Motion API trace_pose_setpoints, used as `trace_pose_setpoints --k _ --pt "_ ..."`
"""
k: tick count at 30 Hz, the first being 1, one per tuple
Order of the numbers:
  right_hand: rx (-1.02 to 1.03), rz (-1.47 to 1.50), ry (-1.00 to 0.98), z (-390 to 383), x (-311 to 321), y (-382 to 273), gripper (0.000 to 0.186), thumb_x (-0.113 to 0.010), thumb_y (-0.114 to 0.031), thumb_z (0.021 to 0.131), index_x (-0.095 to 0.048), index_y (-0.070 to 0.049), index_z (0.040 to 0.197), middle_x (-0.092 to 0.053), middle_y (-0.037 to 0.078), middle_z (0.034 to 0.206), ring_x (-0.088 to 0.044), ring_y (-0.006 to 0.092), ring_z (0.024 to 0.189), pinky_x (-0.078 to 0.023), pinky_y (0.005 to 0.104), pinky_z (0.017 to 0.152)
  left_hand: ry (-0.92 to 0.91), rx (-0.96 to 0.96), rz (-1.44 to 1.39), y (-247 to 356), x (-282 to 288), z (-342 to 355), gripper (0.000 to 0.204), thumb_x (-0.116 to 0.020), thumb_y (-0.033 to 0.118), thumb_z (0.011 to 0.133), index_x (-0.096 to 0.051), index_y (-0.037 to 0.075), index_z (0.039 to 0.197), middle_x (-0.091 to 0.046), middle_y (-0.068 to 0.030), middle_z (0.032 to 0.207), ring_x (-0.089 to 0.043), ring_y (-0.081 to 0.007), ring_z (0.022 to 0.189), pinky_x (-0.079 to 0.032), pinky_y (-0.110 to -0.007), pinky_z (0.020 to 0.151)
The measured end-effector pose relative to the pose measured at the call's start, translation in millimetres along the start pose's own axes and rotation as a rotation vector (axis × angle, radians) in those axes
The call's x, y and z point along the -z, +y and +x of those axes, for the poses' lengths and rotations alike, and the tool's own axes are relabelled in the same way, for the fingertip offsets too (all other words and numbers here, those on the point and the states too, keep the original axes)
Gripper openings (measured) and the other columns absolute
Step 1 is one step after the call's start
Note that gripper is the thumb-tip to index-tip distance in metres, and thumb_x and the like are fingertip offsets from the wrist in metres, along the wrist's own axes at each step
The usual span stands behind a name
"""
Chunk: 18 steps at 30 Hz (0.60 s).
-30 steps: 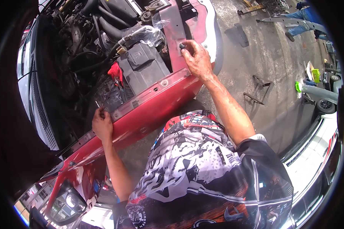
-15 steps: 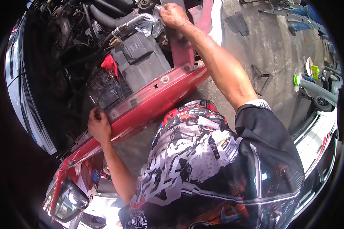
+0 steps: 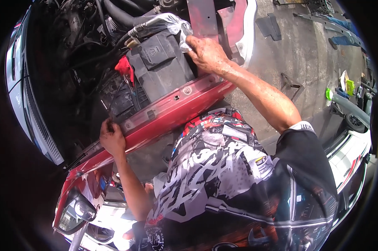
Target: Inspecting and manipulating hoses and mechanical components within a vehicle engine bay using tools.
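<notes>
My right hand (image 3: 208, 53) is closed on one end of a crumpled clear plastic bag (image 3: 174, 23), beside the black battery cover. From my fingers the plastic stretches left around a hose end in the engine bay. At the inner edge of the red fender (image 3: 163, 115), my left hand (image 3: 112, 137) has its fingers curled together. Whatever they may grip is hidden or too small to make out. Between the hands sit the black plastic cover (image 3: 157, 58) and a red cloth-like piece (image 3: 125, 68) with cables below it.
Dark hoses and engine parts (image 3: 126, 19) fill the upper left. A side mirror (image 3: 76, 212) juts out at the lower left. On the concrete floor to the right are a dark mat (image 3: 269, 27) and a metal stand (image 3: 292, 87). Another person's leg (image 3: 344, 41) shows at the upper right.
My right hand has come nearer to me and slightly right, pulling the plastic bag's end along and stretching it past the cover's corner. My left hand stays at the fender edge.
</notes>
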State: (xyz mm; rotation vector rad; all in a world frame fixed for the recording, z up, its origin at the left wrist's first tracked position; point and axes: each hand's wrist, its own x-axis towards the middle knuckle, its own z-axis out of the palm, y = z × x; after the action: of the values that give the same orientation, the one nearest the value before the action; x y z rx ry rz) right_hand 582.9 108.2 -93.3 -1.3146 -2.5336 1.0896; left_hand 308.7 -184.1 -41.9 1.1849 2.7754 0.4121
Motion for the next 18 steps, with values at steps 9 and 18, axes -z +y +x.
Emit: trace_pose_setpoints --k 9,18 --pt "0.44 -0.063 -0.273 -13.5 -9.7 -73.3 0.04 -0.062 -0.017 0.09 -0.057 -0.014 0.129 -0.064 0.02 0.117 -0.063 0.0378 0.107 -0.053 0.0464 0.087 -0.153 -0.206 -0.539 98.6 -36.7 47.4 0.025 -0.059 0.0 0.085 -0.067 0.0 0.109 -0.066 -0.0106 0.1 -0.066 -0.0195 0.088 -0.052 -0.031 0.076" --pt "0.312 -0.098 0.204 84.5 49.1 17.5 0.017 -0.058 -0.014 0.09 -0.068 -0.004 0.099 -0.068 0.016 0.096 -0.066 0.0348 0.094 -0.052 0.0428 0.082 -0.306 -0.434 -0.481 210.0 -123.8 113.4 0.036 -0.057 0.015 0.083 -0.064 0.002 0.117 -0.064 -0.0195 0.114 -0.061 -0.037 0.106 -0.048 -0.042 0.095"
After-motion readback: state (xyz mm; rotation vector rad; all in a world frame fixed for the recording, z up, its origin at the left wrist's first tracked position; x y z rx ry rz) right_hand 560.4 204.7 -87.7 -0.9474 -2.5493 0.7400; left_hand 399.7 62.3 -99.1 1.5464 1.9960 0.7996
